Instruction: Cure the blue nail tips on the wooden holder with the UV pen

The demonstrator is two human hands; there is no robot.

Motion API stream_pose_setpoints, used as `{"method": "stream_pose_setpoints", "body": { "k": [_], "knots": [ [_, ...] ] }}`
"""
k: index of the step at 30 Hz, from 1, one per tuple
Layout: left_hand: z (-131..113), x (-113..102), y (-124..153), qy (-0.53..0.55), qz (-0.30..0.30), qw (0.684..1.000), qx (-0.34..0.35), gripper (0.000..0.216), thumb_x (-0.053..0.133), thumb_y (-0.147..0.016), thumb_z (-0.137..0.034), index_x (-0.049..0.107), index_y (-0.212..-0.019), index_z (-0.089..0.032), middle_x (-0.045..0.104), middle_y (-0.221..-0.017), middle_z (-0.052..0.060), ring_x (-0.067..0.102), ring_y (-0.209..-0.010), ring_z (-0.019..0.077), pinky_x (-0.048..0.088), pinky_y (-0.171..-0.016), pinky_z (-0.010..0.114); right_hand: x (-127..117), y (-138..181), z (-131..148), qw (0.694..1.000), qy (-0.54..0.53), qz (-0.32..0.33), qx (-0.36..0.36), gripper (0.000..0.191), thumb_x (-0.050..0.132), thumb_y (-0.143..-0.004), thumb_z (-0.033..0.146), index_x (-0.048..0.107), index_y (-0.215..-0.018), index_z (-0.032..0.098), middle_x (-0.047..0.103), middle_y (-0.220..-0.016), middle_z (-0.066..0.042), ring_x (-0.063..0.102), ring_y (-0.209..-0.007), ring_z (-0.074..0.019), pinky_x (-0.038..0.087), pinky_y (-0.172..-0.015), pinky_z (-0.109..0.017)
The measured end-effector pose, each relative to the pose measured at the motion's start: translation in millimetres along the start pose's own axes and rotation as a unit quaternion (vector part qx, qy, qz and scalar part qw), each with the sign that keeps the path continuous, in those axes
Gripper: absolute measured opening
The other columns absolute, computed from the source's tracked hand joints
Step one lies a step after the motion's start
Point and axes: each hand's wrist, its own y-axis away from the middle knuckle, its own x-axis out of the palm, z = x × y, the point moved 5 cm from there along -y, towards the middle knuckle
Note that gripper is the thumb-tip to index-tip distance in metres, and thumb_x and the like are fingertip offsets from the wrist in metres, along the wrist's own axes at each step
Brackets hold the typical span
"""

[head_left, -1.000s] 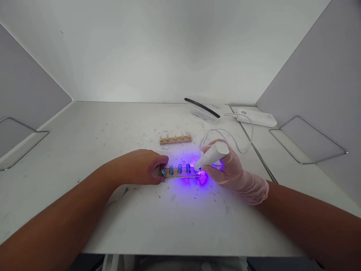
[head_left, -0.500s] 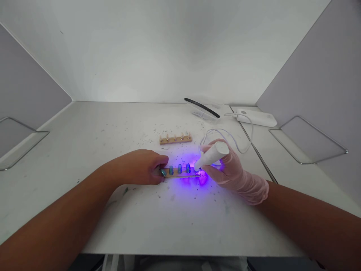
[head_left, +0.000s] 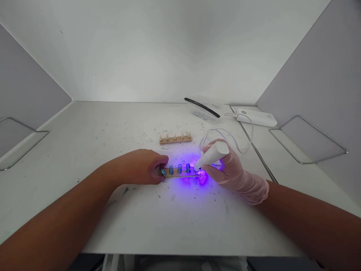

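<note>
My bare left hand (head_left: 148, 166) is closed around the left end of a wooden nail stand (head_left: 176, 175). Several shiny blue-green false nails (head_left: 179, 169) sit in a row along this stand. In a thin pink glove, my right hand (head_left: 225, 169) grips a white handheld UV nail lamp (head_left: 212, 155), tilted with its lit head down over the stand's right end. Violet light spreads over the stand and the tabletop around it. The lamp's head hides whatever lies directly beneath it.
Behind is a second wooden stand (head_left: 175, 140) with bare pegs. A black nail file (head_left: 202, 107) rests on a clear plastic box (head_left: 205, 116). A white cable (head_left: 231, 135) runs to a white power bank (head_left: 256, 117). Wire brackets (head_left: 307, 140) flank the table; dark specks dot its surface.
</note>
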Motion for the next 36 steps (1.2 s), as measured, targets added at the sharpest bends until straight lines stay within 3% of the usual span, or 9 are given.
{"method": "stream_pose_setpoints", "body": {
  "k": [17,26,36],
  "knots": [
    [-3.6,-1.1,0.4,0.008,0.009,1.0,0.0,0.019,0.06,-0.079,-0.036,0.045,-0.075,-0.025,0.06,-0.072,0.0,0.05,-0.065,0.0188,0.03,-0.06,0.035,0.5,-0.3,1.0,1.0,-0.004,-0.001,-0.015,0.043,0.068,-0.091,0.021,0.058,-0.132,0.03,0.07,-0.093,-0.002,0.061,-0.075,-0.0201,0.054,-0.072,-0.041],
    [-2.4,-1.0,1.6,0.002,0.008,1.0,0.004,0.019,0.059,-0.08,-0.037,0.045,-0.076,-0.025,0.06,-0.073,0.0,0.05,-0.065,0.0186,0.03,-0.06,0.035,0.6,-3.1,2.3,1.0,-0.003,0.009,0.001,0.032,0.066,-0.092,0.02,0.061,-0.121,0.029,0.069,-0.09,-0.001,0.061,-0.072,-0.0189,0.054,-0.072,-0.041],
    [-3.3,-1.9,1.5,-0.002,0.008,1.0,0.001,0.018,0.059,-0.079,-0.036,0.046,-0.076,-0.025,0.06,-0.073,0.0,0.05,-0.065,0.0183,0.03,-0.06,0.034,1.2,-2.3,1.3,1.0,-0.002,0.001,-0.002,0.032,0.065,-0.092,0.021,0.06,-0.122,0.029,0.07,-0.089,-0.001,0.062,-0.07,-0.0186,0.054,-0.071,-0.042]
  ]
}}
